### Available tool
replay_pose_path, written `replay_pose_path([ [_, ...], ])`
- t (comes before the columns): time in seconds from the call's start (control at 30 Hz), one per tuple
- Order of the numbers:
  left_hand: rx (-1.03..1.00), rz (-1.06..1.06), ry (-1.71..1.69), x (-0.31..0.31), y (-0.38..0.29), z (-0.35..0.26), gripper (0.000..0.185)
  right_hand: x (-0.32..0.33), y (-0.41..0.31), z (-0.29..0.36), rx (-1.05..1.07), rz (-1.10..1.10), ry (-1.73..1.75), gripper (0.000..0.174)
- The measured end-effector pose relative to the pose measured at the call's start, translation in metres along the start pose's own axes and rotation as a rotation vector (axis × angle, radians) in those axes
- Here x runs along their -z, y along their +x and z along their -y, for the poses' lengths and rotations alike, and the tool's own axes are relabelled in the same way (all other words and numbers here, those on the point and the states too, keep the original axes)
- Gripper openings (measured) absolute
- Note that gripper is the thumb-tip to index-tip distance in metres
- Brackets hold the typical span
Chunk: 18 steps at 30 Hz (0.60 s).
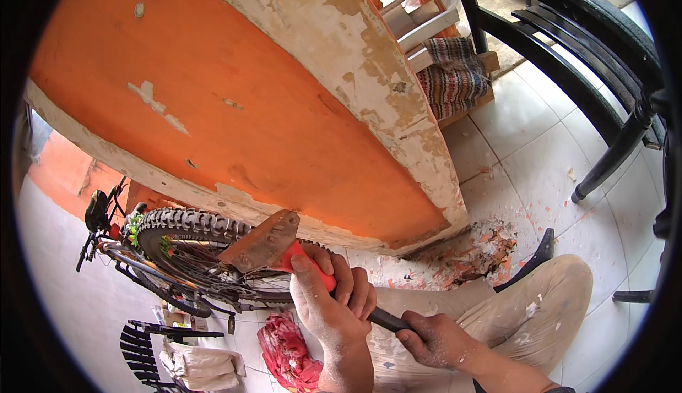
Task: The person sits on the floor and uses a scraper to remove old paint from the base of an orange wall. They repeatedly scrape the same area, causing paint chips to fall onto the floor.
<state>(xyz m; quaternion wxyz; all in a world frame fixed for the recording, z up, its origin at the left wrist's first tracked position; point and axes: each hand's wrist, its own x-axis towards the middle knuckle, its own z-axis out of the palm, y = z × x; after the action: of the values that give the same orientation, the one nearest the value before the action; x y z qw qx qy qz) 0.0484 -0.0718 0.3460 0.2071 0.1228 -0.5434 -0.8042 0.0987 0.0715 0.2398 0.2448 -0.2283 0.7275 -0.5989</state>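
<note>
Both hands grip one long-handled scraper [261, 241] with a wide metal blade and a red and black handle. My left hand [335, 297] wraps the red part close to the blade, its skin dusty. Farther down, my right hand [439, 340] is closed round the black end of the handle. The blade is by the lower edge of an orange painted wall [266, 116]; whether it touches is unclear. Paint is stripped to pale, patchy plaster along the wall's end face [394, 89] and edges, with small bare spots in the orange.
Paint chips [490, 249] lie on the tiled floor at the wall's foot. A bicycle [186, 238] stands at left, a red cloth [287, 350] below it. A black chair [602, 142] is at upper right, beside a striped woven cloth [453, 79]. Another chair [141, 355] holds a pale cloth.
</note>
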Motion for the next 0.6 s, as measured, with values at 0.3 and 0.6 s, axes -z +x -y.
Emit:
replay_pose_path([
  [0.3, 0.052, 0.06, 0.028, 0.007, -0.008, -0.017, 0.044, -0.022, -0.012, 0.01, 0.004, -0.054, 0.105, 0.03],
  [0.6, -0.002, 0.037, 0.025, -0.008, -0.007, -0.021, 0.042, 0.001, -0.01, 0.017, 0.018, -0.007, 0.042, 0.03],
])
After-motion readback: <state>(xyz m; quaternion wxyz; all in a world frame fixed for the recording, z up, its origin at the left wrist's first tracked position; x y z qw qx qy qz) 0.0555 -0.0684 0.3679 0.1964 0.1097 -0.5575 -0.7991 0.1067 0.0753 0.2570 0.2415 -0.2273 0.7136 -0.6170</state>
